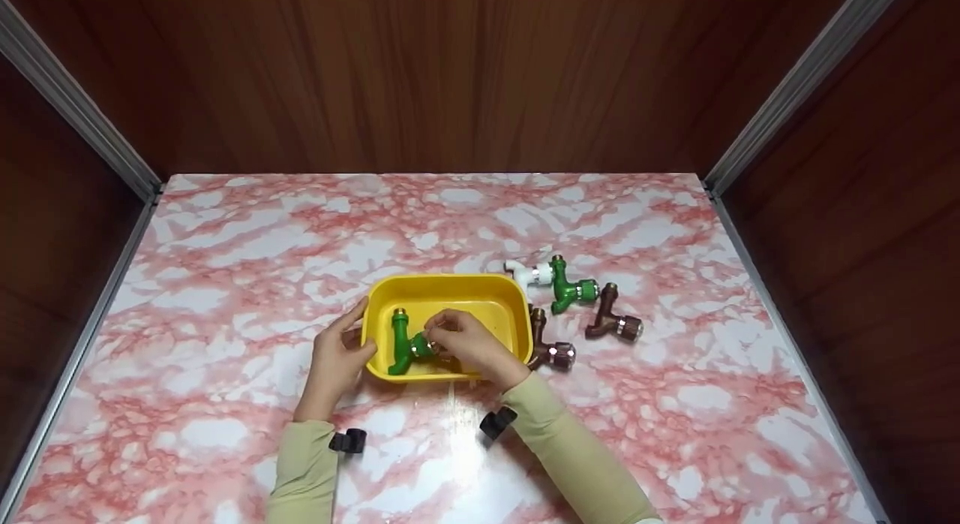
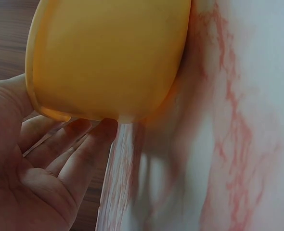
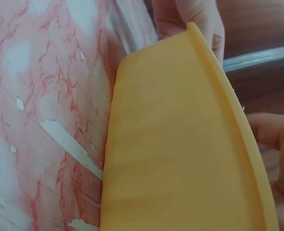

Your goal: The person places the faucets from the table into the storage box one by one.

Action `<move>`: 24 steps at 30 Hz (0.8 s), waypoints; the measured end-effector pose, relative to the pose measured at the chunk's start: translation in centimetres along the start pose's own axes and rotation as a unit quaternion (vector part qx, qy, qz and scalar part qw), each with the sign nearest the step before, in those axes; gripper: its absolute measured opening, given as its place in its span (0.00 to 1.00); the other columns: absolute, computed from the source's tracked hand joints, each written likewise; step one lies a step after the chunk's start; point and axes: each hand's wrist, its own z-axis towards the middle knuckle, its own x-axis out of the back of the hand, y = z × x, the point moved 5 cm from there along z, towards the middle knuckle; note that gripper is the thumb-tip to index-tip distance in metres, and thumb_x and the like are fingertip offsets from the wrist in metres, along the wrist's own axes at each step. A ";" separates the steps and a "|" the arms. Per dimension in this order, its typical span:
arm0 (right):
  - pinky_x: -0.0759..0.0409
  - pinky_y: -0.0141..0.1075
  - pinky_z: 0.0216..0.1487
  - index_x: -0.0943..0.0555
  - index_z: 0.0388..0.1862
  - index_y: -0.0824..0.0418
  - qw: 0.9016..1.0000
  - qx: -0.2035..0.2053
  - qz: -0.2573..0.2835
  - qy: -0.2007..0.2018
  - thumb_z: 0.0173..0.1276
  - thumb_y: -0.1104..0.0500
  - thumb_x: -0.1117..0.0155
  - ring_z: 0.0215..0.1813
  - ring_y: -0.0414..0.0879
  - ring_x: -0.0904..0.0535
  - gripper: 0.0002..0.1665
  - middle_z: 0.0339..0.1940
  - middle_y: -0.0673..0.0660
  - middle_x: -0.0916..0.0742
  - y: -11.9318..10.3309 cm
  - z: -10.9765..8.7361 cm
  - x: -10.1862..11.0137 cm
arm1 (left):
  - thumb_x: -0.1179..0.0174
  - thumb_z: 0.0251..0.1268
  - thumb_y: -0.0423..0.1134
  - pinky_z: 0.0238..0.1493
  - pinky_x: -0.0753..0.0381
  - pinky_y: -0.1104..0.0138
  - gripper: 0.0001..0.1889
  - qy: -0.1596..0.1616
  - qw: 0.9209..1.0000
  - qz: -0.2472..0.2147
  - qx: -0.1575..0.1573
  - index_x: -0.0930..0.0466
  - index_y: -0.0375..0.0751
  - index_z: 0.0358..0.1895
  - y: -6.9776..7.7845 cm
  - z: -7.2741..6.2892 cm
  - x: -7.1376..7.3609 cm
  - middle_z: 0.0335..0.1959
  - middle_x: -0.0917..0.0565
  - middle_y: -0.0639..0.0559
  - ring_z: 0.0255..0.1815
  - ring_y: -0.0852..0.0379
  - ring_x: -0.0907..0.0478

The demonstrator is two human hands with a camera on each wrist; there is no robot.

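Note:
A yellow plastic tub (image 1: 480,280) stands on the marbled table. At its left end my left hand (image 1: 334,359) grips it, thumb over the rim and fingers against the outer wall; the left wrist view shows the fingertips on the tub's side (image 2: 108,57). Inside lies a green tap (image 1: 401,344), its spout toward me. My right hand (image 1: 472,344) reaches over the near rim and pinches the tap's knob between thumb and fingers. In the right wrist view the tub's near wall (image 3: 161,130) hides most of that hand's fingers.
Right of the tub lie a white tap (image 1: 531,273), another green tap (image 1: 570,290) and a brown tap (image 1: 616,321). A second brown tap (image 1: 556,354) lies close beside the tub's right wall. Dark wood panels (image 1: 450,81) enclose the table at the back and sides.

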 end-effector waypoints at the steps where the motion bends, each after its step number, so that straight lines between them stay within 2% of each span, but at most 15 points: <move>1: 0.19 0.48 0.46 0.22 0.44 0.68 1.000 -0.007 0.009 0.001 0.69 0.59 0.43 0.35 0.46 0.23 0.12 0.37 0.59 0.18 0.0 0.0 0.1 | 0.43 0.52 0.19 0.47 0.19 0.68 0.35 0.000 1.000 0.000 0.000 0.30 0.43 0.67 0.0 0.0 0.0 0.64 0.28 0.42 0.52 0.44 0.21; 7: 0.21 0.48 0.51 0.22 0.50 0.72 0.999 -0.032 0.023 0.005 0.71 0.54 0.49 0.40 0.47 0.22 0.22 0.39 0.58 0.17 0.1 -0.2 0.5 | 0.43 0.54 0.19 0.48 0.20 0.69 0.35 -0.011 1.000 0.004 0.011 0.31 0.44 0.68 0.3 -0.1 0.0 0.65 0.29 0.42 0.54 0.44 0.22; 14: 0.20 0.45 0.51 0.22 0.50 0.72 0.998 -0.050 0.047 0.008 0.73 0.50 0.50 0.41 0.47 0.22 0.25 0.42 0.59 0.18 0.2 -0.2 0.7 | 0.45 0.53 0.17 0.49 0.20 0.66 0.33 -0.026 1.000 -0.002 -0.001 0.34 0.33 0.68 3.2 -0.9 0.0 0.66 0.31 0.36 0.54 0.36 0.24; 24: 0.21 0.49 0.53 0.24 0.51 0.77 0.994 -0.052 0.093 -0.007 0.74 0.52 0.52 0.41 0.49 0.19 0.26 0.41 0.62 0.15 0.2 -0.2 0.5 | 0.44 0.54 0.18 0.47 0.19 0.68 0.34 -0.023 1.000 -0.001 0.013 0.34 0.36 0.68 3.4 -1.1 0.0 0.66 0.31 0.37 0.55 0.39 0.24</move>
